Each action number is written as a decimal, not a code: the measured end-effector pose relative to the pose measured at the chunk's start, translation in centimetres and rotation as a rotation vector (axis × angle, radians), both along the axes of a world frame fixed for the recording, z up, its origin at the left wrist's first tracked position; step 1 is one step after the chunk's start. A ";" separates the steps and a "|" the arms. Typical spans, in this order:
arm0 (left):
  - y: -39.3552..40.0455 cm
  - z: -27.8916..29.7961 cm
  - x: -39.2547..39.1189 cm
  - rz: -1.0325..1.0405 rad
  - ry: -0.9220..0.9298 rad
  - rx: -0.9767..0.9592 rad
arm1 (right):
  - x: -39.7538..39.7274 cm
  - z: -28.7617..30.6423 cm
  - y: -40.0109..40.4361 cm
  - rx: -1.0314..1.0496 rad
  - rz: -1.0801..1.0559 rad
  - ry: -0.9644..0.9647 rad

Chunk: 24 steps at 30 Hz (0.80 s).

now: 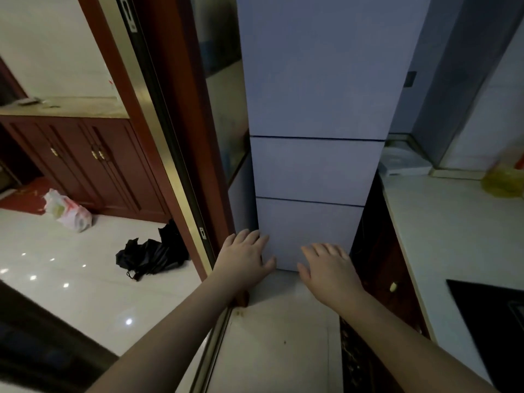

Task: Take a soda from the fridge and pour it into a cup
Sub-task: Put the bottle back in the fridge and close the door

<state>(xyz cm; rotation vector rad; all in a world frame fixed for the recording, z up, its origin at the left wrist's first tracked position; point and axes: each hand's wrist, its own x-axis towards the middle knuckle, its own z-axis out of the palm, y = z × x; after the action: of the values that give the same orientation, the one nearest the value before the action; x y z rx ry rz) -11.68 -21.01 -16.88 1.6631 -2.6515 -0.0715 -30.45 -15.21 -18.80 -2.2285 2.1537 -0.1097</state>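
- Fridge: a tall pale cabinet with three closed front panels stacked one above another, split by two dark seams. It stands directly ahead of both hands. No soda or cup is visible, and no brand or label can be read on the panels.
- Left hand: fingers straight and slightly spread, palm down, in front of the lower left corner of the bottom panel. Whether the fingertips touch the panel cannot be told. It holds nothing.
- Right hand: fingers straight and spread, palm down, in front of the bottom panel's lower right part, just beside the left hand. It holds nothing; contact with the panel is unclear.
- Door frame: reddish wood with a brass-coloured strip, rising just left of the left hand. A small sticker on it is too blurred to read.
- Black bag: crumpled on the glossy floor, left of the left hand beyond the frame.
- White printed plastic bag: farther left, by a dark red cabinet; its print is illegible.
- Countertop: pale, right of the right hand, with a yellow bag at its far end and a black cooktop at the near edge.
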 end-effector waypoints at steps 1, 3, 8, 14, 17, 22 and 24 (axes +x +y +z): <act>-1.3 0.2 -0.3 -0.002 0.003 0.004 | 0.0 0.2 -1.2 -0.006 0.002 0.009; -4.3 0.7 -0.7 -0.003 0.020 0.000 | 0.0 0.6 -3.7 -0.011 0.006 0.025; -11.6 1.2 -1.2 -0.040 0.035 -0.041 | 0.4 1.3 -10.8 -0.006 -0.018 0.044; -19.9 3.2 -0.4 -0.061 0.068 -0.064 | 1.0 3.6 -18.9 -0.045 -0.043 0.022; -24.2 4.5 -0.1 -0.063 0.068 -0.091 | 1.2 5.1 -22.9 -0.071 -0.054 0.009; -30.8 7.2 -0.3 -0.043 0.119 -0.142 | 0.2 7.9 -29.0 -0.118 -0.076 0.019; -32.6 8.0 -1.0 -0.055 0.112 -0.154 | -0.6 9.1 -31.5 -0.148 -0.069 0.042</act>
<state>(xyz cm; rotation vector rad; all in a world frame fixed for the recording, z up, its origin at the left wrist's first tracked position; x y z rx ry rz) -12.71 -53.65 -8.84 1.4950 -2.5496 0.0370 -31.07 -46.73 -9.67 -2.2514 2.3173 -0.2344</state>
